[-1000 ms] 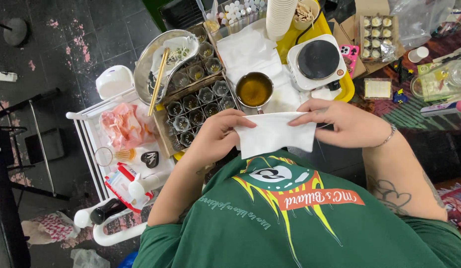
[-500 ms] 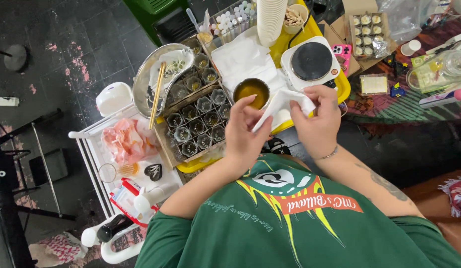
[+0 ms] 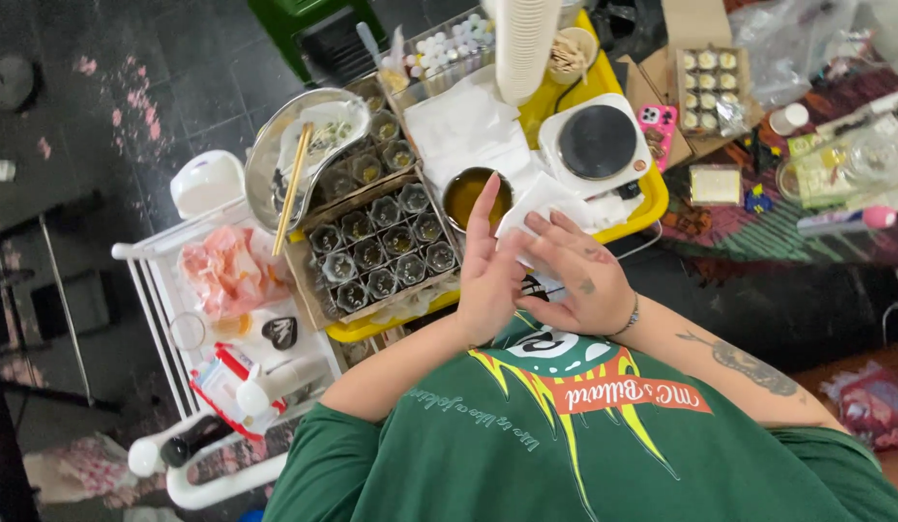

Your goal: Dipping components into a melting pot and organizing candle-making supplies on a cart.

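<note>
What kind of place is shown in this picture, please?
Probably a small home craft workspace, perhaps for pouring wax or something similar: a yellow tray carries a small hotplate, a pot of amber liquid and a box of small glass jars.

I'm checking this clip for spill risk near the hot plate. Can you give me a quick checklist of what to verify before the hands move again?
1. White tissue gripped between left hand and right hand: ok.
2. Small pot of amber liquid upright: ok, but left fingertips are just above it.
3. Hot plate clear of the tissue: ok.
4. Hot plate switched off: cannot tell.
5. Tray of small glass cups undisturbed: ok.
</note>
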